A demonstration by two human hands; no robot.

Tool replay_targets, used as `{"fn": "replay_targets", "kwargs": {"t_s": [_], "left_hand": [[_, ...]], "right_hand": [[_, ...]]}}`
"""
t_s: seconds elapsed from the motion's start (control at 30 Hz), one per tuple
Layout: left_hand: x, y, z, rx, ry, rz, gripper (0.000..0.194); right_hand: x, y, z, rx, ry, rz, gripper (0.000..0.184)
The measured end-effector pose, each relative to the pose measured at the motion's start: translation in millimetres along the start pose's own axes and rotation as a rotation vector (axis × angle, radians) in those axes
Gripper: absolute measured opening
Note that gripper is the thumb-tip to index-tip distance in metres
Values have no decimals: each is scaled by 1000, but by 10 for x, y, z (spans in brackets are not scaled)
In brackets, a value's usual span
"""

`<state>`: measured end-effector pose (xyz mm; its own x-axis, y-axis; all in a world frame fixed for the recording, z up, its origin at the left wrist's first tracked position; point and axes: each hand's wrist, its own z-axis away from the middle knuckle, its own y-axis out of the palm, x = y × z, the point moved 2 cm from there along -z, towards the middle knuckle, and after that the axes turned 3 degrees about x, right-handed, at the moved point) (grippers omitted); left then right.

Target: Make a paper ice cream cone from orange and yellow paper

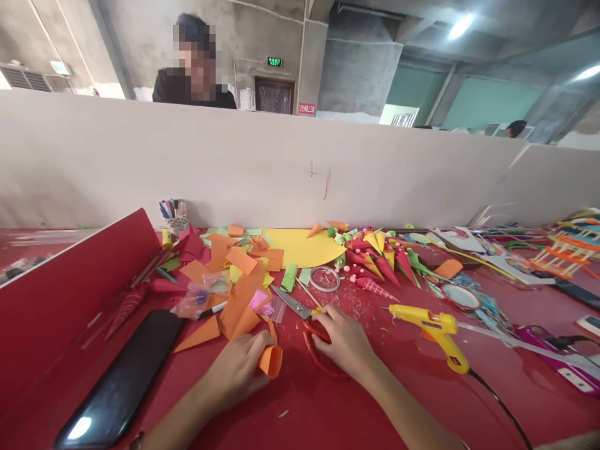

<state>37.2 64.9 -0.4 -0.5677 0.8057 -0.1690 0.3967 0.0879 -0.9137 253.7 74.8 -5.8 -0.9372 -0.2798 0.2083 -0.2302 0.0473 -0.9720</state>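
Note:
My left hand (pixel 237 372) is closed around a rolled piece of orange paper (pixel 272 361), whose open end faces right. My right hand (pixel 345 340) grips the scissors (pixel 294 304) at their red handles, and the blades point up and left over the table. Loose orange paper pieces (pixel 244 290) lie just beyond my left hand, together with a crumpled pink paper (pixel 261 302) and a black-and-white marker (pixel 213 310). A clear tape ring (pixel 325 279) rests past the scissors. The inside of each grip is partly hidden.
A yellow glue gun (pixel 429 322) with a cord lies at right, near a purple power strip (pixel 557 359). Several red and yellow paper cones (pixel 379 265) are heaped behind. A black phone (pixel 124 381) lies left. Beyond the white partition (pixel 234 162) is a person (pixel 194 81).

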Motion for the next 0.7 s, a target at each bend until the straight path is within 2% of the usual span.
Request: {"fn": "replay_targets", "kwargs": {"t_s": [0.13, 0.3, 0.4, 0.47, 0.63, 0.7], "left_hand": [[65, 29, 8, -63, -52, 92, 20], [45, -61, -2, -117, -97, 148, 26], [50, -116, 16, -78, -165, 147, 24], [60, -129, 39, -51, -171, 147, 30], [84, -118, 82, 64, -104, 162, 53], [106, -114, 84, 110, -113, 161, 52]], "right_hand": [[-4, 8, -4, -17, 26, -29, 13], [-39, -46, -13, -134, 36, -71, 8], [-70, -84, -11, -219, 73, -89, 9], [-78, -94, -7, -244, 96, -95, 8], [-42, -67, 0, -197, 126, -37, 5], [-21, -44, -4, -170, 125, -22, 2]]}}
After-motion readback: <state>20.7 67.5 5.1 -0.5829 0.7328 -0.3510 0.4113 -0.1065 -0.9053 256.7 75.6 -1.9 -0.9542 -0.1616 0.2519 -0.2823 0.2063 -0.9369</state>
